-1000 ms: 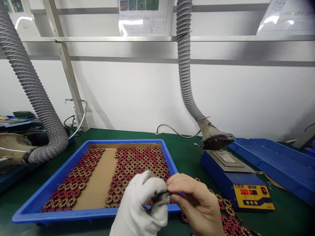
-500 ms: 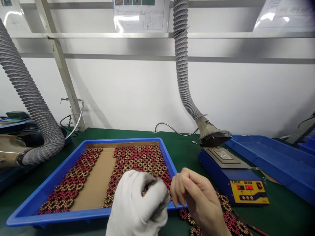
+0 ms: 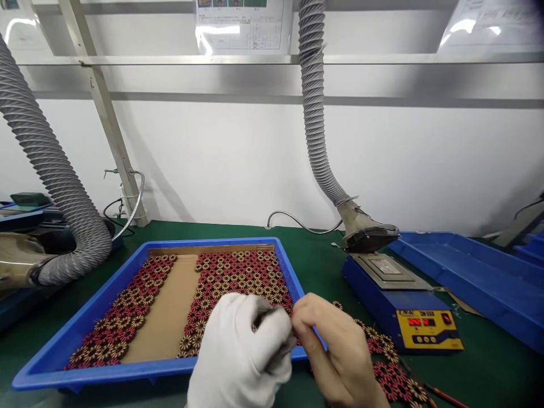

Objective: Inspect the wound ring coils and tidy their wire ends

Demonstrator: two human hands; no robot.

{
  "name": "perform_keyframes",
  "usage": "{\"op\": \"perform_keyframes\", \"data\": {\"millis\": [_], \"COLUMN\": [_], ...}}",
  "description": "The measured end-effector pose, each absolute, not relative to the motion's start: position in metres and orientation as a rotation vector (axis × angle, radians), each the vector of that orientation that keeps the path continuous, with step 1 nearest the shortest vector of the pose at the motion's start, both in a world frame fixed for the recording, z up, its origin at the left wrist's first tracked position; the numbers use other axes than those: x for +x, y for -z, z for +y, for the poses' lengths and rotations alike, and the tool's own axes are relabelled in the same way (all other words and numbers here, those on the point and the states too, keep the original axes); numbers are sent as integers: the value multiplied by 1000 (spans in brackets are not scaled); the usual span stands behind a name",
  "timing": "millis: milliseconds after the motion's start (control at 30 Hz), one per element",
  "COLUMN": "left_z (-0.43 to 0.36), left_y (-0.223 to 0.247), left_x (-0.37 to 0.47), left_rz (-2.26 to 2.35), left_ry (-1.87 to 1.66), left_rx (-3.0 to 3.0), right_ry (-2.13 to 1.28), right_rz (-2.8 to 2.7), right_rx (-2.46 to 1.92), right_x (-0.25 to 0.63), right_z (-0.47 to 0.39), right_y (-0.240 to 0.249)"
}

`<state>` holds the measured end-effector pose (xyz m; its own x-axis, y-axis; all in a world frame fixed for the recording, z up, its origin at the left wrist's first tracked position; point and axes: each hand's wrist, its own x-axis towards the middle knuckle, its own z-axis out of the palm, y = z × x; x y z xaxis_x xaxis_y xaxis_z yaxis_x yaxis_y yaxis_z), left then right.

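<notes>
From the head view, I am seeing a blue tray (image 3: 144,371) lying on the green table (image 3: 318,263), with small ring-shaped parts (image 3: 246,277) filling a narrow band at its left and a wider block at its right. Bare brown cardboard (image 3: 164,317) is showing between them. A second blue tray (image 3: 476,283) is lying at the right, beyond the blue station (image 3: 378,303) with its lit display.

The parts are looking flat and round, with dark centres and petal-like segments, some red and some tan. More are lying loose in a group (image 3: 389,377) to the right of my right hand (image 3: 334,345), near a red-handled tool (image 3: 446,396).

I am counting two large trays, one station, and two ribbed hoses (image 3: 317,113); the parts are too many and too overlapped to count.

My white-gloved left hand (image 3: 242,351) and my bare right hand are meeting at the fingertips in front of the filled tray, both pinching closed. Whatever they are gripping is hidden, so I cannot tell what it is.
</notes>
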<state>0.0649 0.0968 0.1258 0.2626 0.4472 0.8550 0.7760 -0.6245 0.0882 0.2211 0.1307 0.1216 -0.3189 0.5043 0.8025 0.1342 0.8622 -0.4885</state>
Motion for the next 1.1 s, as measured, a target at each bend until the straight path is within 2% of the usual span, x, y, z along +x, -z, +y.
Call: {"op": "perform_keyframes", "data": {"millis": [100, 167, 200, 333, 400, 700, 867, 967, 1100], "left_z": [97, 97, 97, 98, 98, 99, 98, 95, 92], "left_y": [-124, -122, -121, -120, -119, -126, -128, -122, -116], "left_x": [61, 61, 61, 63, 63, 70, 70, 70, 70], "left_rz": [-996, -1015, -1051, -1200, -1265, -1342, -1301, -1356, -1452], "left_ry": [1104, 1202, 1296, 1634, 1723, 1976, 1759, 1644, 1875], "left_rx": [-2107, -2143, -2191, -2444, -2500, -2567, -2520, -2469, -2375], "right_ry": [-1303, -1684, -1679, -1085, -957, -867, -772, -782, -654], "right_rz": [-1642, -1441, -1414, -1652, -1760, -1776, -1793, -1573, -1338], "right_rx": [-533, -377, -312, -393, -429, -328, -331, -404, -402], "right_x": [219, 219, 221, 231, 235, 230, 223, 223, 227], "right_z": [130, 133, 134, 135, 134, 137, 134, 132, 135], "right_y": [-118, -114, -113, -111, -112, -109, -108, -110, -114]}}
